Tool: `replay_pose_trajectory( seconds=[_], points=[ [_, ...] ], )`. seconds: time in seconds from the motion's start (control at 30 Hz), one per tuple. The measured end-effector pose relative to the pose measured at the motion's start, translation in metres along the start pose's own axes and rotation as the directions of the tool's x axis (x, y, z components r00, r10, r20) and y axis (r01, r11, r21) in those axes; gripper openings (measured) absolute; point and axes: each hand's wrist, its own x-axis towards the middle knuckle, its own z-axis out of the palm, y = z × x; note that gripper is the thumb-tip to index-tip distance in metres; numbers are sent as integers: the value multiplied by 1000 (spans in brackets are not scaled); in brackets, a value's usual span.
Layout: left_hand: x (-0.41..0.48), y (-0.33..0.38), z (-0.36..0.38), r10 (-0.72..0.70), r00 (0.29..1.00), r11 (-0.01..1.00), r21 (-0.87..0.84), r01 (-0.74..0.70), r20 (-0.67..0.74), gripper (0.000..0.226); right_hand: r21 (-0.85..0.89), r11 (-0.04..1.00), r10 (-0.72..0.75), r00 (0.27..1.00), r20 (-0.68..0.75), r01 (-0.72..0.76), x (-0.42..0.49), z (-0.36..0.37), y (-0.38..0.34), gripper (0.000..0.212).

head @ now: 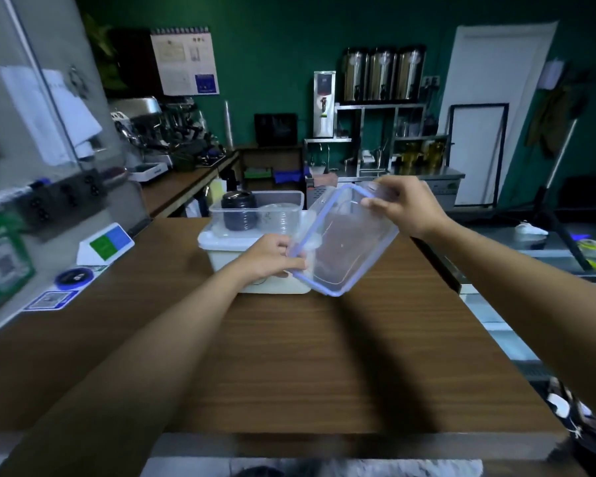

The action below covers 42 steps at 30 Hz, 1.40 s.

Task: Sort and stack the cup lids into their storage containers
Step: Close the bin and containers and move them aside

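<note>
As left hand [269, 258] and right hand [403, 208] grip edges, container [348, 246] tilts.

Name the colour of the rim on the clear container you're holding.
Pale blue-violet rim on the clear container; head view shows it best.

The near half of the wooden counter [324, 356] lies open, wide enough for both arms. At the far middle a white bin [227, 270] with a clear tub [255, 203] on top blocks the way. A tilted blue-rimmed container [344, 256] fills the space just to its right. A card stand [105, 242] and a blue disc [73, 277] crowd the left edge.
</note>
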Motion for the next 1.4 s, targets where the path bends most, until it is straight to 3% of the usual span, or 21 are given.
replay_pose_trajectory(
  seconds=[0.2, 0.3, 0.4, 0.5, 0.67, 0.9, 1.17, 1.4],
  points=[
    [-34, -5, -81, -98, 992, 964, -257, 75, -77, 25, 244, 962, 135, 991, -18, -127, 35, 41, -27, 31],
    [-30, -5, -121, -109, 986, 939, -339, 62, -122, 41, 305, 930, 222, 975, -24, -205, 61, 66, -33, 40],
    [-9, -12, -155, -155, 939, 892, -451, 0, -307, 44, 320, 891, 340, 940, 1, -322, 81, 87, -45, 49],
    [17, -14, -177, -183, 858, 909, -414, -38, -481, 42, 321, 866, 409, 912, -15, -383, 99, 104, -47, 48],
    [62, -18, -190, -197, 806, 968, -239, 71, -558, 23, 364, 798, 487, 870, 82, -481, 130, 125, -39, 31],
    [101, -46, -178, -171, 823, 984, -51, 170, -542, 6, 264, 785, 554, 826, 105, -560, 143, 143, -7, 33],
    [95, -43, -184, -273, 848, 962, -110, 250, -455, 13, 276, 745, 582, 794, 176, -608, 147, 145, -3, 33],
    [95, -37, -184, -383, 818, 924, -165, 346, -429, 12, 293, 693, 605, 752, 262, -659, 142, 140, -11, 40]
  ],
)
